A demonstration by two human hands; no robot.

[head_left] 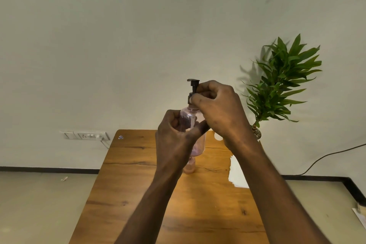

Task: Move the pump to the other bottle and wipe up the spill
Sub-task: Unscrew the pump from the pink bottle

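I hold a clear pink bottle (188, 119) up above the wooden table (138, 184). My left hand (174, 138) wraps around the bottle's body. My right hand (217, 109) pinches the collar of the black pump (193, 87), which sits on the bottle's neck with its head pointing left. A second small pink bottle (189, 166) stands on the table below, partly hidden behind my left wrist. A white paper towel (236, 172) lies on the table to the right, partly covered by my right forearm. No spill is visible.
A potted green plant (281, 85) stands at the table's far right corner. A small white round thing (217, 136) lies near it. A wall socket (85, 135) with a cable is at the left. A black cable (326, 156) runs along the right wall.
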